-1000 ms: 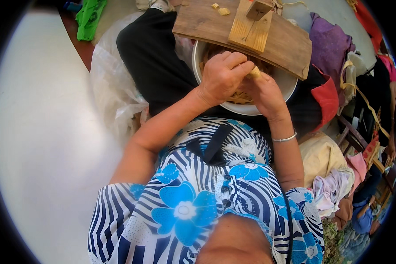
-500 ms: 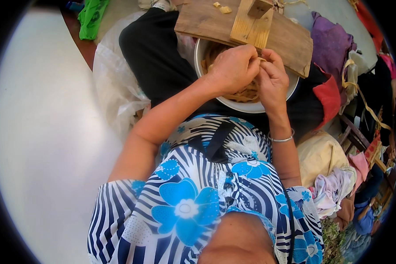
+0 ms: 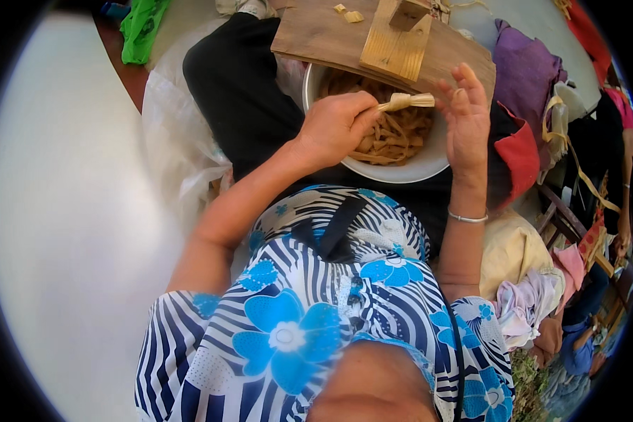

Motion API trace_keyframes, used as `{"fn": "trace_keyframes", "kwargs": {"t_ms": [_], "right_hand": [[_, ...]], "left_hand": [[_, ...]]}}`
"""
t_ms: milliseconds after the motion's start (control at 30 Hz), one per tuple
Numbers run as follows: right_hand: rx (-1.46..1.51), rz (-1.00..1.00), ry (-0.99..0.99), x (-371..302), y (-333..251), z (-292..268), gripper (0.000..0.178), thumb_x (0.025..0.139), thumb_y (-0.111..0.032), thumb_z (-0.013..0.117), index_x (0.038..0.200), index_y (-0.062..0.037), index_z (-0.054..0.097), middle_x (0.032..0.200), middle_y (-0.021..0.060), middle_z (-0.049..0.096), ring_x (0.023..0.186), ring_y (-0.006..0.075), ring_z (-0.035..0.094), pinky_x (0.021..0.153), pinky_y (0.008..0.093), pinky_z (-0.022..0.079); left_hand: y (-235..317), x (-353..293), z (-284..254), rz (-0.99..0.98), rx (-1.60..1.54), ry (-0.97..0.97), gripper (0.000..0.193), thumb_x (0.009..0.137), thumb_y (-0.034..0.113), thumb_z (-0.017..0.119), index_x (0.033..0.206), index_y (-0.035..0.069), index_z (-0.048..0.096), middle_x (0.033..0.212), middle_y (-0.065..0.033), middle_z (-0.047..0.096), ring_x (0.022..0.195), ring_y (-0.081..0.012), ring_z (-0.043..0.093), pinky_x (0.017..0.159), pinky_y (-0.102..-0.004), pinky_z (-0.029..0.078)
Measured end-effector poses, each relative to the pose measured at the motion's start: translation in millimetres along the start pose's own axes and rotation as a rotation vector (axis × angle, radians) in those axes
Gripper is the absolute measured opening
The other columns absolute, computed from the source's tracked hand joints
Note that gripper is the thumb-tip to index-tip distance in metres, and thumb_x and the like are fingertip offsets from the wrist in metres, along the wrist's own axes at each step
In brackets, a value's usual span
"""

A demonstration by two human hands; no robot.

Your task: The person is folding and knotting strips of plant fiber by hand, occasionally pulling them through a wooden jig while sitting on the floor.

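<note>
Holding knotted pale strip bundle [image 3: 406,101] above bowl [image 3: 427,165], left hand [image 3: 336,128] pinches one end between thumb and curled fingers. Right hand [image 3: 467,125] spread, released, over bowl's right rim, just beside bundle's other end; I cannot tell if touching. Watching remotely, I judge bundle light, springy, stiffest at knot, strips liable to split under hard bending. I'd take hold lightly at narrow neck. Brown strips [image 3: 395,144] lie inside bowl; board [image 3: 316,39] overhangs bowl's far side.
</note>
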State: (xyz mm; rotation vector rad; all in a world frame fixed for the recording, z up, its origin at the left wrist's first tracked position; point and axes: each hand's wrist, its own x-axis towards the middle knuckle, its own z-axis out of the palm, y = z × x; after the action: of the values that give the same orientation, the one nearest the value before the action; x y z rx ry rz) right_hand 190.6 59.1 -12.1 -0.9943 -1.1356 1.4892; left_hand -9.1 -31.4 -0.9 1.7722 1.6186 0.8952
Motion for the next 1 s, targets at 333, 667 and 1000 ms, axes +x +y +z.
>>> {"fn": "trace_keyframes", "kwargs": {"t_ms": [333, 667, 1000], "right_hand": [[-0.400, 0.247, -0.560, 32.3, -41.4, 2.8, 0.019, 0.089, -0.016, 0.061, 0.101, -0.0012, 0.065, 0.087, 0.0029, 0.063, 0.074, 0.0092, 0.056, 0.067, 0.0222, 0.045], [-0.258, 0.084, -0.249, 54.0, -12.8, 26.0, 0.006, 0.088, -0.009, 0.059, 0.090, -0.0043, 0.063, 0.067, -0.0053, 0.053, 0.055, 0.0026, 0.044, 0.049, 0.0188, 0.033], [-0.786, -0.230, -0.200, 60.9, 16.3, 12.4, 0.009, 0.081, -0.004, 0.058, 0.087, 0.0017, 0.062, 0.080, 0.0118, 0.062, 0.070, 0.0232, 0.056, 0.066, 0.0331, 0.046]], "left_hand": [[5.2, 40.2, -17.0, 0.236, 0.081, 0.022, 0.009, 0.085, 0.013, 0.060, 0.091, 0.007, 0.064, 0.072, -0.0084, 0.060, 0.062, -0.0259, 0.058, 0.054, -0.0322, 0.045], [-35.2, 92.7, -44.3, -0.245, -0.617, -0.123, 0.014, 0.089, 0.013, 0.055, 0.094, 0.002, 0.063, 0.071, 0.0035, 0.054, 0.063, -0.0037, 0.046, 0.057, -0.0200, 0.037], [-64.1, 108.4, -25.3, -0.100, -0.030, 0.151, 0.017, 0.087, 0.016, 0.058, 0.089, 0.000, 0.062, 0.068, -0.0047, 0.059, 0.063, -0.0096, 0.052, 0.057, -0.0287, 0.043]]}}
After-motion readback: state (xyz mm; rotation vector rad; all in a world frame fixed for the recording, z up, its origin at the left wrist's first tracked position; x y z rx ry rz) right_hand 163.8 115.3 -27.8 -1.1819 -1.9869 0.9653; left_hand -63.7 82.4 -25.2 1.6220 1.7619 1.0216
